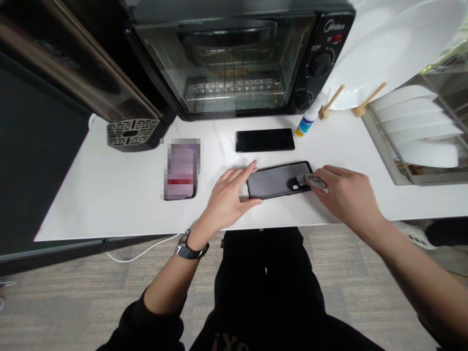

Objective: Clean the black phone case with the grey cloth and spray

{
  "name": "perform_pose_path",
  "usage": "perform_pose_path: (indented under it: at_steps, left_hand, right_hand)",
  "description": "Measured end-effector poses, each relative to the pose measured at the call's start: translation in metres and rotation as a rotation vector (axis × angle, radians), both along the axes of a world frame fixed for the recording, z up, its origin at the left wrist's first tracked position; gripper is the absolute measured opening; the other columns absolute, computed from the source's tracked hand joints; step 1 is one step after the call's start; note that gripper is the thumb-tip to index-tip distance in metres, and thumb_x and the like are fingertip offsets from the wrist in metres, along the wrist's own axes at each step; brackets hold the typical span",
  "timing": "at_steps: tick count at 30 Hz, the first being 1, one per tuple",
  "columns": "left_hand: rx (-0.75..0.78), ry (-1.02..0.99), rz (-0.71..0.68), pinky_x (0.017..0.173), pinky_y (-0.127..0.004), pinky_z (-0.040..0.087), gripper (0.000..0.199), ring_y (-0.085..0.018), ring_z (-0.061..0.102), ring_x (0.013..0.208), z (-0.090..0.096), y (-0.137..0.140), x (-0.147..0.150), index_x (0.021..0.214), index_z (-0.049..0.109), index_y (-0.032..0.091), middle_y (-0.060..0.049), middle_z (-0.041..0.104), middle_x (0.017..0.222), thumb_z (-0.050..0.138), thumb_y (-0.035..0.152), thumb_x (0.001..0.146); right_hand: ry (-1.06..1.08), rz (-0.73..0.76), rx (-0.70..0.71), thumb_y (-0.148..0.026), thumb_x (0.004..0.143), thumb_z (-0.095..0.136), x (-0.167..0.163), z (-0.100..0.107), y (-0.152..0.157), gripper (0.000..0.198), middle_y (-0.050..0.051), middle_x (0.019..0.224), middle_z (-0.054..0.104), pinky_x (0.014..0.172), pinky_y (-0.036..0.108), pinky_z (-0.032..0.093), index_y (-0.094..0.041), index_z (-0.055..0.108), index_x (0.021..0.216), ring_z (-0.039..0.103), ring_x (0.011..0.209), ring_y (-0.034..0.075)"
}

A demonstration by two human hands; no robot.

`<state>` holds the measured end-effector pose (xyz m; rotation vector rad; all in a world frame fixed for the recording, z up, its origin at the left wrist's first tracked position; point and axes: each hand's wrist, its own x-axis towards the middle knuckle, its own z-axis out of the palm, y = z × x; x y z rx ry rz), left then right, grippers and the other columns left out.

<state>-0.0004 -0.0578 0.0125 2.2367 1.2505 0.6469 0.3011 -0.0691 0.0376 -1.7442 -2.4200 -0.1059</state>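
Note:
A phone case [274, 181] with a black rim and grey inside lies on the white counter, its camera cutout toward the right. My left hand [230, 192] grips the left end of the case, thumb on the near edge and fingers on the far edge. In my right hand [340, 190] is a crumpled grey cloth [317, 182], pressed to the case's right end by the cutout. Just beyond the case lies a black phone [265, 140], screen up. A small spray bottle [306, 124] with yellowish liquid stands near that phone's right end.
Behind stands a toaster oven [234, 68], with a coffee machine's drip tray [132, 132] to its left. A pixelated phone-shaped object [181, 170] lies on the left of the counter [95, 195]. White plates [405, 117] sit in a rack [383, 146] at right.

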Motion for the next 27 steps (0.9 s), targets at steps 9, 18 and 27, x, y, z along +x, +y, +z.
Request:
perform_pose_path:
  at_steps: [9,18,27]
  left_hand:
    - [-0.005,-0.003,-0.004,0.116,-0.049,0.045,0.095,-0.031,0.055,0.133,0.0,0.001,0.0,0.166,0.032,0.031,-0.006,0.063,0.15,0.085,0.039,0.088]
    - [-0.017,-0.01,-0.002,0.117,-0.051,0.045,0.093,-0.033,0.055,0.133,-0.001,0.001,-0.001,0.167,0.032,0.033,-0.007,0.062,0.151,0.084,0.042,0.089]
    - [0.01,0.028,-0.03,0.116,-0.05,0.046,0.093,-0.032,0.054,0.135,-0.001,0.002,-0.002,0.168,0.03,0.029,-0.009,0.061,0.152,0.08,0.048,0.092]
  right_hand:
    - [-0.014,-0.227,0.013,-0.022,0.094,0.056,-0.046,-0.006,0.024,0.015,0.012,0.086,0.075,0.059,0.035,0.023,-0.016,0.07,0.091,0.059,0.065,0.021]
    - [0.074,0.013,-0.073,-0.011,0.095,0.052,-0.103,-0.006,0.021,0.02,0.013,0.093,0.076,0.063,0.035,0.034,-0.012,0.072,0.1,0.066,0.078,0.024]
    - [0.175,0.502,-0.235,-0.017,0.103,0.058,-0.083,-0.003,0.012,0.014,0.008,0.104,0.074,0.077,0.035,0.046,-0.016,0.072,0.102,0.068,0.095,0.024]
